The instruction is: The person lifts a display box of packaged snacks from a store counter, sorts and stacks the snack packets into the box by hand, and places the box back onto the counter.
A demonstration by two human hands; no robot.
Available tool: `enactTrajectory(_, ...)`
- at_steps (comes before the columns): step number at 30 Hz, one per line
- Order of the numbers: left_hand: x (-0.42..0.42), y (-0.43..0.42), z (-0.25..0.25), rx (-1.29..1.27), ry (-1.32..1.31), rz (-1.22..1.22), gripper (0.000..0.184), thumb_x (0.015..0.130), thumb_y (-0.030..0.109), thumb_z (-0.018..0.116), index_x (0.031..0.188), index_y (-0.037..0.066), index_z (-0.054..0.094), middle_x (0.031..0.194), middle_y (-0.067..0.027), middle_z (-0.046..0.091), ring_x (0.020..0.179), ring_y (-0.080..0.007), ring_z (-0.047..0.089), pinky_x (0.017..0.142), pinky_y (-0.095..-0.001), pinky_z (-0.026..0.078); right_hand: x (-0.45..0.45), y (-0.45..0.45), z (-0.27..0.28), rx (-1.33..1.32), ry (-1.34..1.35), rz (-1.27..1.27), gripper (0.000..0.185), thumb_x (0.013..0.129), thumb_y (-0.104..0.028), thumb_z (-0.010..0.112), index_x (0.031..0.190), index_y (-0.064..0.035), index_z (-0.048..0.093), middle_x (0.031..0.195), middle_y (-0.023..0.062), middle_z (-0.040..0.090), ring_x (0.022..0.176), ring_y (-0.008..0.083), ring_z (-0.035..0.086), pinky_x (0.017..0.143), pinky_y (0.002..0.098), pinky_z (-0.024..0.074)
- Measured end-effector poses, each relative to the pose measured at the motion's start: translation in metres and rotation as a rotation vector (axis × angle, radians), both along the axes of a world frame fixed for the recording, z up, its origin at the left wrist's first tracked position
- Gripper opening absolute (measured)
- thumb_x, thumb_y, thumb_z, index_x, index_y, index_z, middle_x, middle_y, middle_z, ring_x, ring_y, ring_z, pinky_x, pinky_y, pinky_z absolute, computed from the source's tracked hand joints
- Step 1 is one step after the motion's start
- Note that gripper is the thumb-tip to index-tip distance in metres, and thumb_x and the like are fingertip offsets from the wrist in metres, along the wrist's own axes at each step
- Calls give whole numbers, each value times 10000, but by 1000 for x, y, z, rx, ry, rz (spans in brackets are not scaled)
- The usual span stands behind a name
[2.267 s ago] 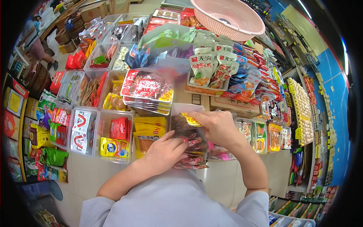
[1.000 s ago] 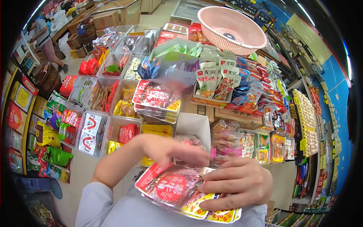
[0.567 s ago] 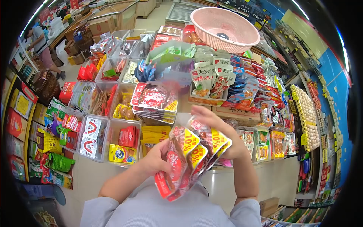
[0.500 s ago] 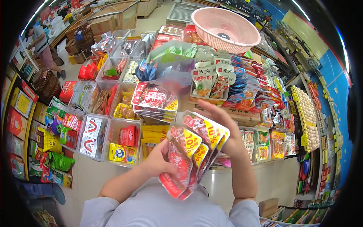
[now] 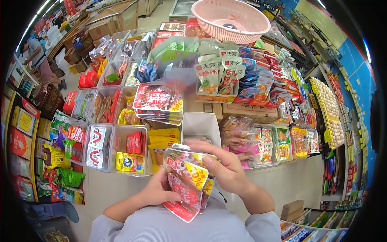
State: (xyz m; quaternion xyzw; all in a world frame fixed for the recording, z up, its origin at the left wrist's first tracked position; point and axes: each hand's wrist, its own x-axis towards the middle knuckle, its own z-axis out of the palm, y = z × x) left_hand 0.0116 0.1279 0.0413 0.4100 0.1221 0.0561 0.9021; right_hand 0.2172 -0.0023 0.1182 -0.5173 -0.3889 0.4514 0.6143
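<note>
A small bunch of red snack packets (image 5: pixel 186 183) with yellow 10% corners is held upright in front of the chest. My left hand (image 5: pixel 157 191) grips its lower left side, thumb across the front. My right hand (image 5: pixel 223 167) closes round the upper right side, thumb on the front packet. Just beyond the hands stands a white box (image 5: pixel 200 125) with some packets visible low inside. Left of that box, a stack of similar red packets (image 5: pixel 158 99) lies on top of the display, and yellow packets (image 5: pixel 163 139) fill a bin.
Clear bins of snacks (image 5: pixel 98 147) line the left. White pouches (image 5: pixel 219 70) stand in a box at centre, near a pink basket (image 5: pixel 231 20). Bundled brown packets (image 5: pixel 238 135) lie to the right. Egg trays (image 5: pixel 328 115) stand far right; a person (image 5: pixel 38 56) is at far left.
The packets, fanned out half a second ago, are now closer together and lower. My right hand has come down from its raised, spread pose and closed on them. The view has shifted slightly.
</note>
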Motion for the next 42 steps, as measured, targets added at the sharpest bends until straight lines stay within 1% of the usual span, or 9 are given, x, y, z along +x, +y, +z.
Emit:
enactTrajectory(5, 5, 3, 2, 49, 140, -38, 894, 826, 34, 836, 1544, 43, 303, 1419, -94, 565, 1317, -217, 565, 1140, -428, 453, -3, 2, -10, -89, 155, -58, 407, 1121, -201, 442, 1443, 34, 525, 1512, 147, 508, 1361, 197, 502, 1128, 351, 411)
enactTrajectory(9, 12, 2, -1, -81, 39, 106, 844, 840, 69, 831, 1521, 41, 333, 1407, -116, 583, 1279, -234, 608, 1105, -422, 494, 8, 1, -19, 50, -416, -277, 449, 1071, -283, 552, 1447, -36, 547, 1470, 184, 514, 1334, 249, 525, 1105, 372, 425)
enactTrajectory(10, 12, 3, -3, -80, 27, 128, 856, 837, 76, 835, 1520, 47, 321, 1405, -131, 583, 1274, -249, 616, 1089, -431, 510, 5, 3, -16, 116, -519, -435, 375, 962, -213, 706, 1298, -51, 665, 1364, 187, 592, 1210, 270, 608, 983, 365, 506)
enactTrajectory(13, 16, 3, 1, -80, -29, 217, 869, 837, 76, 835, 1524, 53, 304, 1399, -137, 583, 1273, -254, 617, 1081, -437, 518, 2, -10, 4, 121, -891, -446, 236, 839, -97, 807, 1058, -35, 746, 1098, 136, 704, 964, 252, 685, 780, 352, 560)
enactTrajectory(14, 17, 2, 1, -78, -38, 240, 869, 839, 64, 827, 1526, 56, 293, 1406, -142, 575, 1271, -255, 618, 1077, -438, 523, -3, -3, 10, 138, -909, -467, 144, 758, -37, 849, 850, -38, 737, 810, 73, 695, 698, 220, 664, 588, 344, 537)
enactTrajectory(18, 17, 0, 0, -68, -46, 268, 864, 844, 52, 820, 1528, 51, 291, 1422, -136, 559, 1274, -252, 614, 1079, -434, 520, -12, -2, 5, 94, -820, -381, 115, 802, 25, 808, 786, -12, 700, 761, 58, 654, 590, 127, 600, 505, 254, 459)
enactTrajectory(24, 15, -1, 0, 13, 9, 162, 872, 832, 0, 813, 1531, 56, 294, 1449, -115, 534, 1339, -241, 549, 1148, -432, 444, -20, 7, -9, 261, -774, -574, 171, 833, 72, 754, 773, -26, 628, 759, 53, 622, 610, 124, 543, 505, 268, 410)
enactTrajectory(36, 12, -4, -6, 44, -10, 237, 799, 847, 12, 815, 1488, 53, 340, 1405, -121, 562, 1289, -226, 588, 1105, -414, 492, -26, 20, -33, 396, -827, -594, 127, 861, 52, 717, 869, -20, 613, 819, 61, 589, 718, 170, 507, 601, 302, 398)
enactTrajectory(42, 9, -7, 8, 202, 78, 306, 781, 829, -18, 829, 1456, 50, 367, 1355, -122, 590, 1215, -222, 638, 1025, -388, 559, -27, 17, -2, 124, -849, -473, 202, 812, -1, 823, 918, -32, 653, 1087, 135, 565, 942, 209, 579, 709, 334, 492)
